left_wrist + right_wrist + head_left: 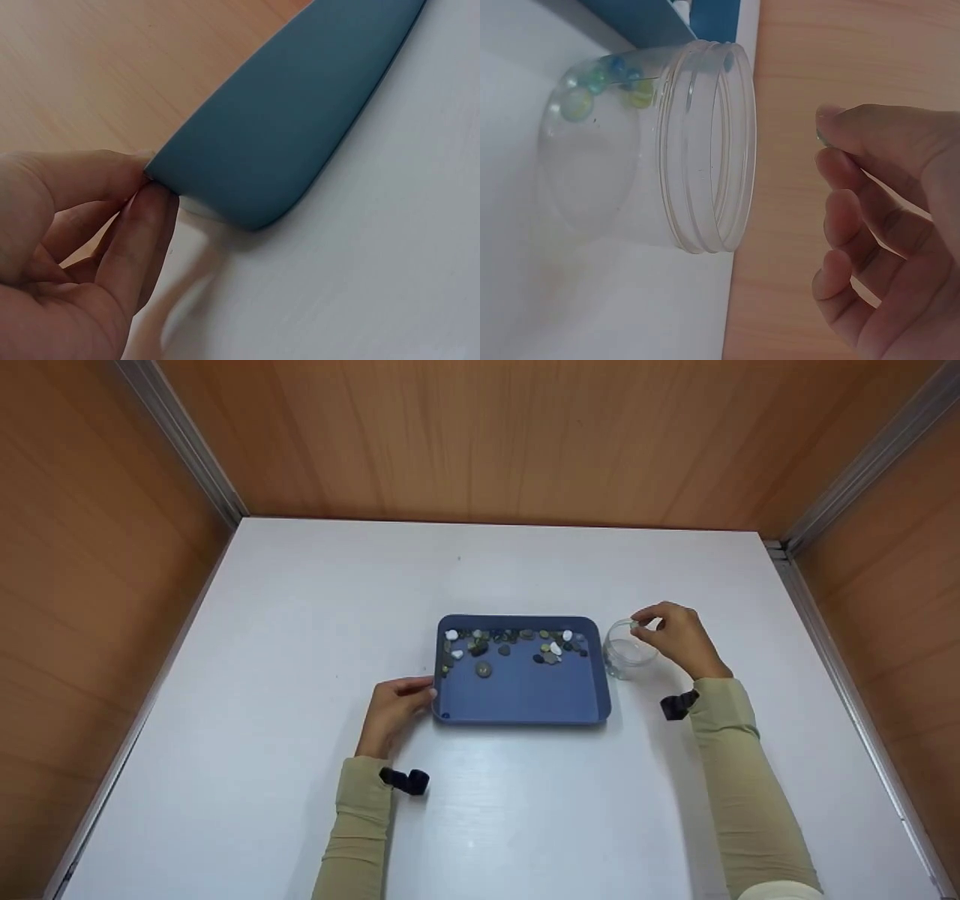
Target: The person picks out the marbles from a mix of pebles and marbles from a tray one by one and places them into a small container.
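Note:
A blue tray (525,690) lies on the table, with pebbles (484,668) scattered mostly along its far side. My left hand (394,709) pinches the tray's left rim between thumb and fingers, also seen close up in the left wrist view. Right of the tray stands a clear jar (697,150) without a lid, several green, blue and yellow marbles (577,105) at its bottom. Over the jar's mouth, my right hand (681,639) holds a small greenish marble (821,139) between thumb and index finger, mostly hidden by the fingertips.
The white table (262,660) is bounded by wood-grain panels (480,442) at the back and both sides. A small dark marble (445,715) sits in the tray's near left corner. The jar stands close beside the tray's right wall.

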The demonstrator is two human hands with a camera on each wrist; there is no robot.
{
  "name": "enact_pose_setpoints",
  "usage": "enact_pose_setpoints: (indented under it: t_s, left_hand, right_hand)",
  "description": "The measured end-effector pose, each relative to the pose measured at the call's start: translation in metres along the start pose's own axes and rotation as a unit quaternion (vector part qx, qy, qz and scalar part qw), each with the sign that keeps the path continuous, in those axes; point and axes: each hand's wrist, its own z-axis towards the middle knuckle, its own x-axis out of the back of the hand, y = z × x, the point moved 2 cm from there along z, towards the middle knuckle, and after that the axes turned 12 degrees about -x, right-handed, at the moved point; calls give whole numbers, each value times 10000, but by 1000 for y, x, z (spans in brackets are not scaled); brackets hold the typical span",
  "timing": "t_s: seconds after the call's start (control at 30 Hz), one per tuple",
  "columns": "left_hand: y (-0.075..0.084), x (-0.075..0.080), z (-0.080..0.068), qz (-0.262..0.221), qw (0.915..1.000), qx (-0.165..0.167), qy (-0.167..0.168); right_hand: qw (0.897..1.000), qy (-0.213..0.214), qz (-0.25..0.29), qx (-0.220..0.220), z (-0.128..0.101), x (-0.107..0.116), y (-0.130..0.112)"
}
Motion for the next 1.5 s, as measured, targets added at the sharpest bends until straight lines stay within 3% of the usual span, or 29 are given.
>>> enact_pose_setpoints:
  t_s: [1.5]
  left_hand:
    - [0,1,1,-3,9999,-131,-60]
  right_hand:
    - [9997,-210,75,-106,-2,-4,2]
